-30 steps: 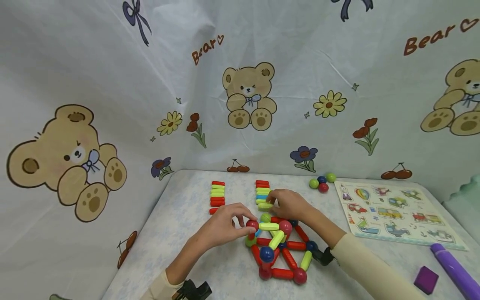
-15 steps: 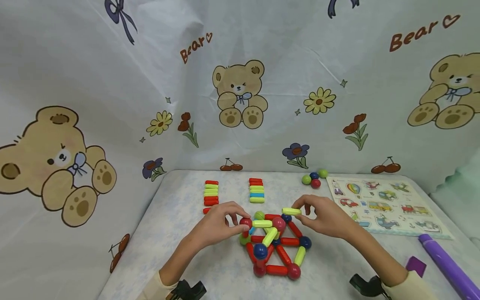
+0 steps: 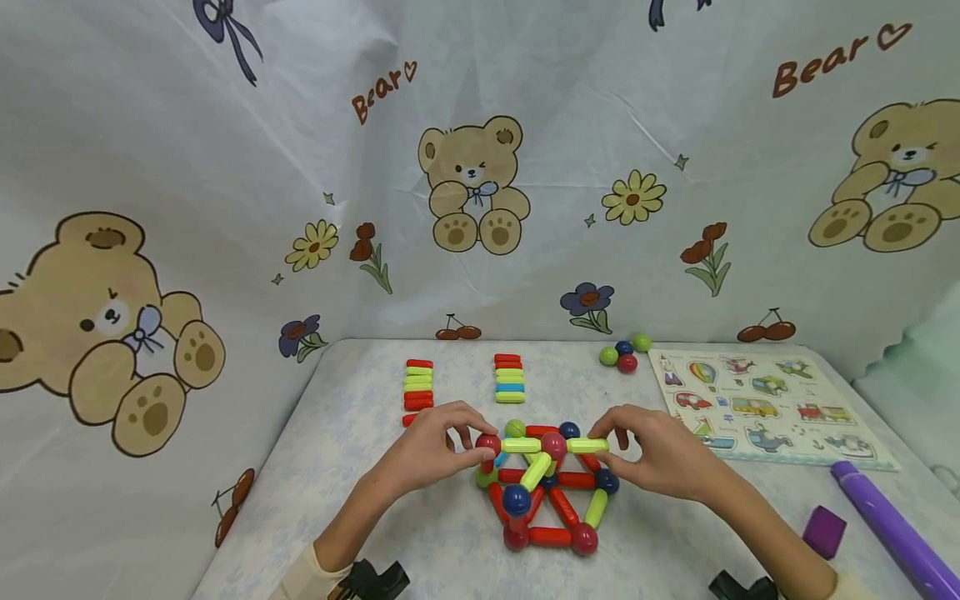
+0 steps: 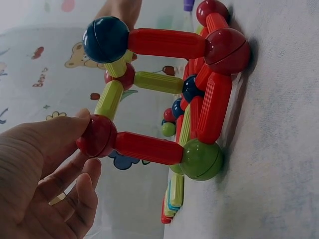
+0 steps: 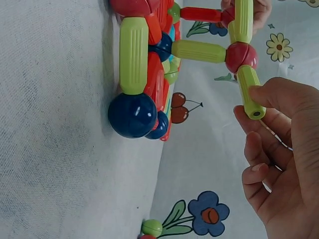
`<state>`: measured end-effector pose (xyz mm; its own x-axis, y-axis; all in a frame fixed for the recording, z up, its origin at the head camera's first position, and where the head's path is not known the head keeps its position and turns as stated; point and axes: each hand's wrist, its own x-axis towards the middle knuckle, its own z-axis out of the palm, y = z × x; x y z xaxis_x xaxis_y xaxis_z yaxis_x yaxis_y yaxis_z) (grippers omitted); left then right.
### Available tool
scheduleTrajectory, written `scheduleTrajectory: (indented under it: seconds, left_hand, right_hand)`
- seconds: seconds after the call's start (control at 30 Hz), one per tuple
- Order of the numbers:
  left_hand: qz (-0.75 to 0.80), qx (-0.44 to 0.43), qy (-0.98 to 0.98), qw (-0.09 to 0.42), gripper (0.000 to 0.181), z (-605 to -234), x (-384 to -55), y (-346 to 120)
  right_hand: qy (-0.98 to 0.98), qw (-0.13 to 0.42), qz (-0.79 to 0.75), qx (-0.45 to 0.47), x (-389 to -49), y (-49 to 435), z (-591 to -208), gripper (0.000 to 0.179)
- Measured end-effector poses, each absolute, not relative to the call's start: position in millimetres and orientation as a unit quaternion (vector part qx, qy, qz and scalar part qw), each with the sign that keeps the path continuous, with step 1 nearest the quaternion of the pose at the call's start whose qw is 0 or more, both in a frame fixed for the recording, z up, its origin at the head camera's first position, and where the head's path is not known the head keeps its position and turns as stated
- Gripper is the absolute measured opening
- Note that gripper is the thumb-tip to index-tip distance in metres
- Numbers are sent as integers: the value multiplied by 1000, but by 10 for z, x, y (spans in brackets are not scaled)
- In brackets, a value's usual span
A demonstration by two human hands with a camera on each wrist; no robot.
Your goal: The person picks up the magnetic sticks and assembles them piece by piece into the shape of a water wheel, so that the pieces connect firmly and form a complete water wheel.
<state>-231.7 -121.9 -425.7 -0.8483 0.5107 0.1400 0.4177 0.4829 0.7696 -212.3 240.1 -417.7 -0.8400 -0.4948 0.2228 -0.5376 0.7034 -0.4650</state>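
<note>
A structure of ball joints and rods stands on the table, with red rods (image 3: 551, 537) along its base. My left hand (image 3: 442, 446) pinches a red ball (image 4: 97, 136) at its upper left corner between thumb and fingers. My right hand (image 3: 660, 454) pinches a yellow-green rod (image 5: 250, 93), whose inner end touches the raised central red ball (image 3: 553, 445); its outer end is free. From that central ball other yellow-green rods run to the held red ball and to a raised blue ball (image 3: 516, 500) in front.
Two columns of spare rods (image 3: 510, 379) (image 3: 418, 385) lie behind the structure. Several loose balls (image 3: 626, 363) sit at the back. On the right are a picture board (image 3: 772, 408), a purple block (image 3: 824, 532) and a purple tube (image 3: 892, 525).
My right hand has taken a yellow-green rod from the right-hand column and brought it forward to the central red ball. My left hand keeps its pinch on the red ball.
</note>
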Motion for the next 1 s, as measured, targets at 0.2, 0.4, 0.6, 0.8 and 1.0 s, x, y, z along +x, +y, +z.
scheduleTrajectory:
  seconds: [0.2, 0.4, 0.6, 0.8, 1.0]
  left_hand:
    - [432, 272, 858, 52, 28, -4258, -2320, -1243]
    - [434, 276, 856, 53, 27, -4264, -2324, -1251]
    - [436, 275, 855, 57, 25, -4267, -2323, -1245]
    - [432, 274, 857, 55, 25, -4301, -2331, -1251]
    - [432, 277, 857, 54, 26, -4303, -2347, -1240]
  right_hand:
    - [-915, 36, 277, 291, -2135, 2399, -4196, 29]
    - [-902, 29, 306, 304, -2208, 2441, -4227, 24]
    - [-883, 29, 342, 320, -2555, 2451, -4275, 11]
    - [-872, 4, 328, 363, -3067, 2309, -4395, 17]
    - [-862, -52, 304, 401, -3481, 2027, -4567, 25]
